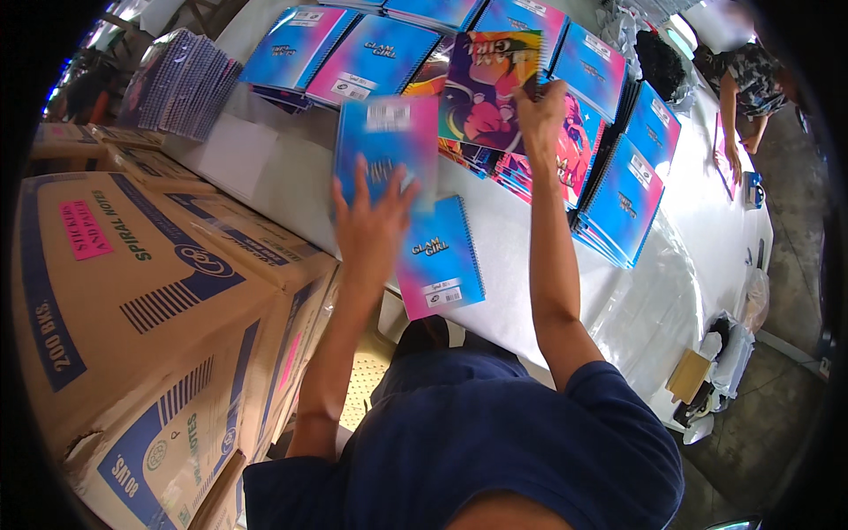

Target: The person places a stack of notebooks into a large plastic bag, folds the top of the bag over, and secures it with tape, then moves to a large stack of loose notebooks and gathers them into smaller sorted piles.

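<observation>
My left hand, blurred, lies with spread fingers over the lower part of a blue-and-pink spiral notebook; this notebook is blurred too. Just below it, another blue-and-pink spiral notebook lies on the table near my body. My right hand grips the spiral edge of a notebook with a dark, colourful illustrated cover, tilted up over a group of similar notebooks. Part of that group shows as a pink illustrated cover beside my right wrist.
Blue-and-pink notebook stacks fill the far side of the white table, with more stacks at right. A notebook pile stands far left. Large cardboard boxes crowd the left. Another person works at the far right.
</observation>
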The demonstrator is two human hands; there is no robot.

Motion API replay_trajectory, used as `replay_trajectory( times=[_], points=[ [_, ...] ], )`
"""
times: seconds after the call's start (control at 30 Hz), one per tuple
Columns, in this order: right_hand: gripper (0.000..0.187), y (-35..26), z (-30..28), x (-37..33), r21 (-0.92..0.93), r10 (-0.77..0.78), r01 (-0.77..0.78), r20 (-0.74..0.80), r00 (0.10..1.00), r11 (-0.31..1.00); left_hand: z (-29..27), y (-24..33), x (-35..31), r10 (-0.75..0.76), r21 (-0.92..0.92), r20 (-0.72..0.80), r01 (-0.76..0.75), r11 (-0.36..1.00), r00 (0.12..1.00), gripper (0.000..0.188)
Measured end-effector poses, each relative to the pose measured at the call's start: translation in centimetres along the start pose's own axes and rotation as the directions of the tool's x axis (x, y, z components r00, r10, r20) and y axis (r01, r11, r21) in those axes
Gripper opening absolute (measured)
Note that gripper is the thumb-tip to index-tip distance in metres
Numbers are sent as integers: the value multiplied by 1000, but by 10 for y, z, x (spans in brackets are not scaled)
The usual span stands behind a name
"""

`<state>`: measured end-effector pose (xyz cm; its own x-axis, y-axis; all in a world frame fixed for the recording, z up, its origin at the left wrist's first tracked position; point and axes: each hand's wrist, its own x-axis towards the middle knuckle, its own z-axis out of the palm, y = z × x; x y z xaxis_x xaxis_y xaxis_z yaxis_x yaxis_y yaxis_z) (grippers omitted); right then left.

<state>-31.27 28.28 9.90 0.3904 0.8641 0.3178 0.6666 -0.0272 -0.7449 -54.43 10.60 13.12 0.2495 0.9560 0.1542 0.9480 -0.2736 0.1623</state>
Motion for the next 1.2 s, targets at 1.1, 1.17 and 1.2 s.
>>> replay_trajectory(
  times=[1.1,1.17,1.2],
  points=[
    [24,102,-188,-9,410,-314,56,597,738,911,61,111,91,-262,-965,223,175,-196,939,43],
    [40,128,-198,14,167,-404,410,689,602,896,33,103,54,-220,-874,388,281,-397,895,38],
    [44,137,-205,21,-2,-382,591,761,525,807,33,88,33,-248,-875,419,314,-369,874,43]
  ],
)
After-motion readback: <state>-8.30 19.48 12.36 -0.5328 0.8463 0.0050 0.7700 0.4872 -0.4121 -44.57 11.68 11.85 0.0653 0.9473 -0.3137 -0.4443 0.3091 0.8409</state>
